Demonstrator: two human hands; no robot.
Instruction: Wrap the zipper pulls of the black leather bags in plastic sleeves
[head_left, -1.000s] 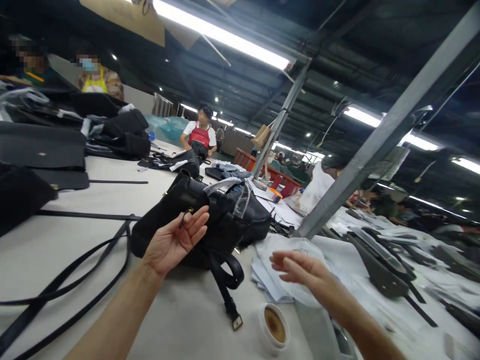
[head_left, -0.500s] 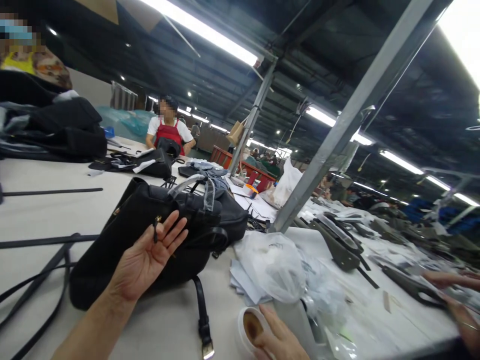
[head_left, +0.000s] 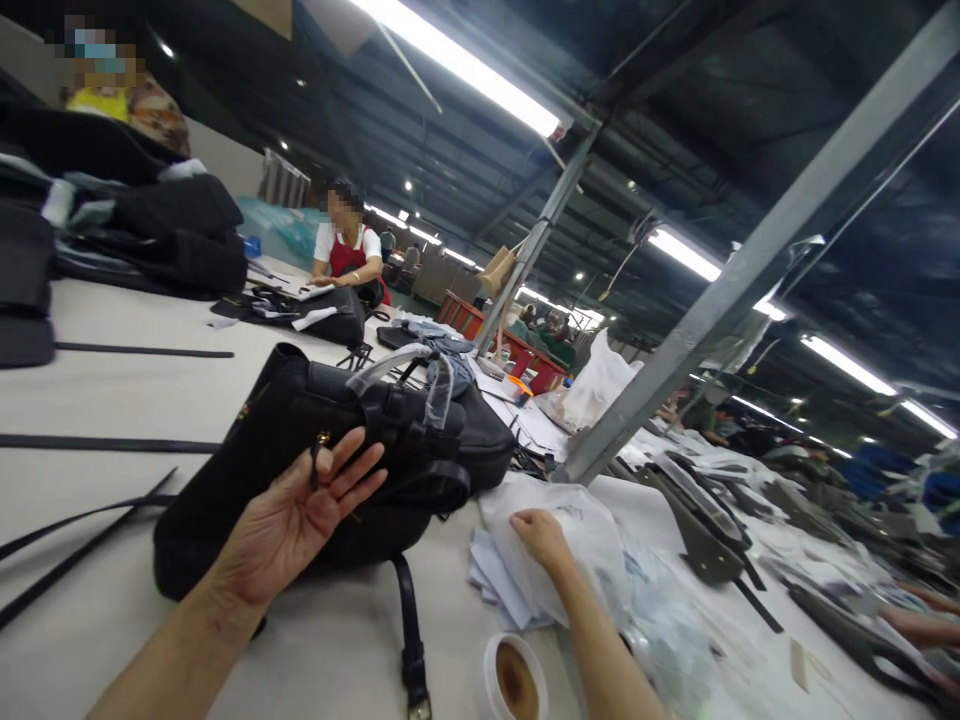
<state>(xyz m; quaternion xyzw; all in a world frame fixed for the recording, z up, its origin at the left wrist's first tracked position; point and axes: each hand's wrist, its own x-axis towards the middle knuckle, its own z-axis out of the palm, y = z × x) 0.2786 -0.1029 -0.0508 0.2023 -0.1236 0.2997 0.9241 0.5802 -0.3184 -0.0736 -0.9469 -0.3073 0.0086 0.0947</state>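
Observation:
My left hand (head_left: pixel 296 515) is raised palm up against a black leather handbag (head_left: pixel 300 420), with a small gold zipper pull (head_left: pixel 319 452) between its fingers. The bag lies on its side on the white table (head_left: pixel 97 400). A clear film covers its top handle (head_left: pixel 439 385). A black strap with a metal buckle (head_left: pixel 411 640) trails from the bag towards me. My right hand (head_left: pixel 541 535) rests on a white plastic bag (head_left: pixel 577 540), with loose papers (head_left: pixel 495 585) beneath it. Whether it grips the plastic, I cannot tell.
A cup with brown residue (head_left: pixel 516 680) stands near my right arm. Long black straps (head_left: pixel 97 443) lie to the left, and black bags (head_left: pixel 150 235) are piled beyond. A co-worker's hands (head_left: pixel 922 625) work among dark panels (head_left: pixel 705 530) at right. A steel post (head_left: pixel 675 345) rises from the table.
My right hand has moved up and away from the cup onto the white plastic bag. My left hand still has the zipper pull, and the view has shifted slightly.

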